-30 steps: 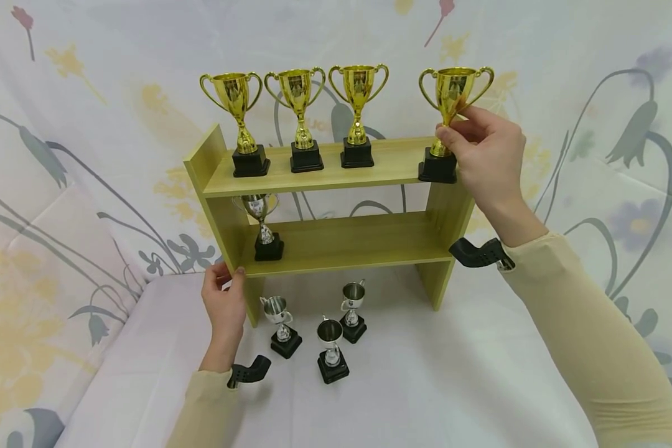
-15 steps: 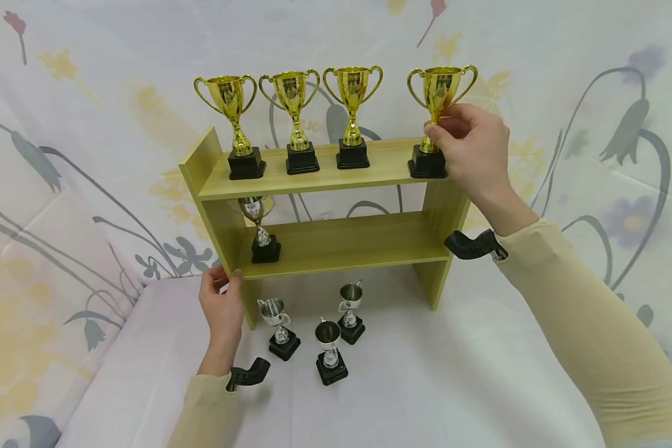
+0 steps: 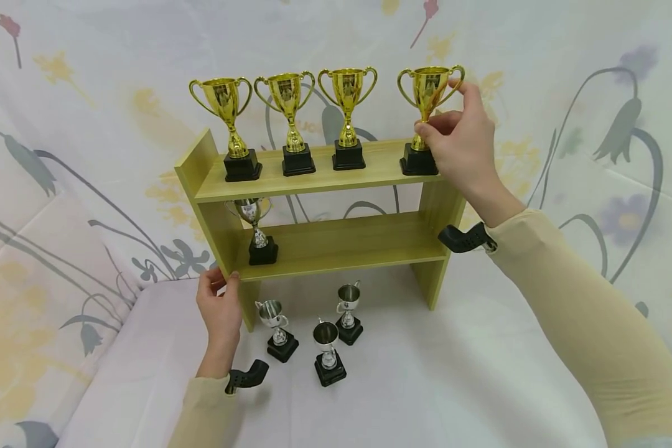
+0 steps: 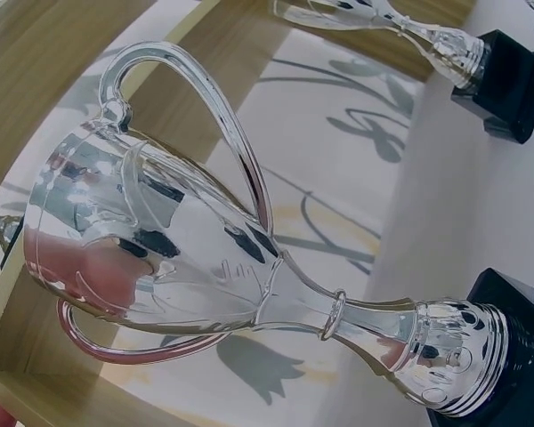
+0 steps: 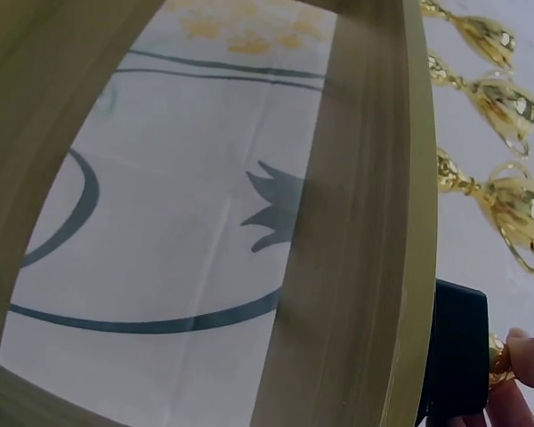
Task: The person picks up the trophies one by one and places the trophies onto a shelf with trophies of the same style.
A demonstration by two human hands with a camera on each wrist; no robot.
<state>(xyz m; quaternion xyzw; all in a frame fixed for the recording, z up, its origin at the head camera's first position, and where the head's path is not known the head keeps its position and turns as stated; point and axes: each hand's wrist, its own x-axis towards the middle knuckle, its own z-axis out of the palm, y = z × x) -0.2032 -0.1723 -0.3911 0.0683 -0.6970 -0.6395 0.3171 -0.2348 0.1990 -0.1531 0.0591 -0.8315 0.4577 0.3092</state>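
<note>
My right hand [image 3: 467, 146] pinches the stem of a gold trophy cup [image 3: 430, 87] on a black base, near the right end of the wooden shelf unit's [image 3: 341, 246] top board. In the right wrist view, its black base [image 5: 458, 347] is right at the board's edge and my thumb [image 5: 529, 360] is on the stem. Low on the unit's left side panel, my left hand [image 3: 221, 311] grips the front edge, fingers on the outer side. One silver trophy [image 3: 259, 236] stands at the left of the middle board. A silver trophy [image 4: 160, 231] looms large in the left wrist view.
Left of the held cup, gold trophies [image 3: 222, 99] stand in a row on the top board. Silver trophies [image 3: 327, 358] stand on the white cloth [image 3: 414, 386] before the unit. Behind it hangs a flower-printed cloth [image 3: 565, 37].
The held gold trophy has shifted left and slightly back along the top board. My right index finger has lifted toward its handle. The left hand keeps its grip; the head view has shifted slightly.
</note>
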